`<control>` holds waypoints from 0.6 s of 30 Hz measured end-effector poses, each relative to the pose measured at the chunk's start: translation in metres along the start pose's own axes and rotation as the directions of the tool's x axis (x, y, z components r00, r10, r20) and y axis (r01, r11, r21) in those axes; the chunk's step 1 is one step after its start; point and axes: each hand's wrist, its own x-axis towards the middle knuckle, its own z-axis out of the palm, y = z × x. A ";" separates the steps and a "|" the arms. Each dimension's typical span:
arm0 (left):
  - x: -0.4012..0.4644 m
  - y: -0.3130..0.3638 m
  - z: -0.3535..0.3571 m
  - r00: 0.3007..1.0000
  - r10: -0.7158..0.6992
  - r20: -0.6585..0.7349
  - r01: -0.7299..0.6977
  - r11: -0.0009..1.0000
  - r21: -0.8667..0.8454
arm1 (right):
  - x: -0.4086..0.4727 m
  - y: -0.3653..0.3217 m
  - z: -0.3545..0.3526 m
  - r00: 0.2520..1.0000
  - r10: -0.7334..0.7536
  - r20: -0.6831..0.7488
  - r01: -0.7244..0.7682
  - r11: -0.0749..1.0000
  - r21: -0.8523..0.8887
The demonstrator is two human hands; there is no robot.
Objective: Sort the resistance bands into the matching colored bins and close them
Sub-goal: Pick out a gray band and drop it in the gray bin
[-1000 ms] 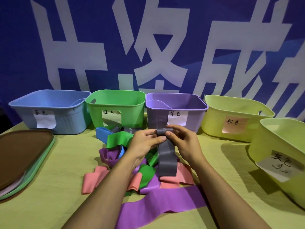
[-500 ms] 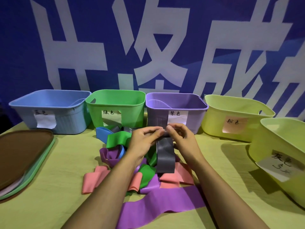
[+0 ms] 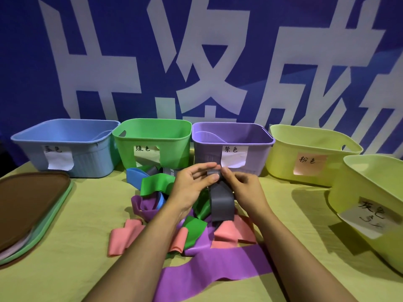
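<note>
While both hands work above the heap of bands, the left hand and right hand pinch the top of the grey resistance band between thumbs and fingertips, fingers curled tight on its gathered upper end. Compared with a second ago, the hanging loop is shorter and its top sits higher, near the label of the purple bin; the hands have drawn closer together, apparently rolling or folding the band from the top. Its lower end hangs just above the pile, over a pink band and a green band. I judge the band is being bundled before it goes to the yellow-green bin labelled grey at the far right, well apart from the hands. All five bins stand open; the blue bin, green bin and yellow-green bin labelled pink line the back. The stacked lids lie at the left, untouched, so closing is far off, and most bands, including the long purple band, wait unsorted on the yellow-green tablecloth
</note>
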 end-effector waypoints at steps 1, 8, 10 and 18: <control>0.001 -0.001 0.000 1.000 0.004 0.003 -0.004 1.000 0.005 | 0.001 0.001 0.000 1.000 -0.011 -0.009 0.011 1.000 -0.006; 0.003 -0.008 0.003 0.997 -0.070 -0.045 0.074 0.991 0.109 | 0.005 0.009 0.001 0.998 -0.039 -0.040 0.039 0.999 0.017; 0.004 -0.010 0.001 0.993 -0.100 -0.058 0.106 0.986 0.128 | 0.004 0.008 0.001 0.996 -0.063 -0.055 0.065 0.997 0.032; 0.002 -0.013 0.000 0.990 -0.107 -0.088 0.124 0.965 0.230 | 0.005 0.010 -0.001 0.992 -0.106 -0.072 0.107 0.994 0.012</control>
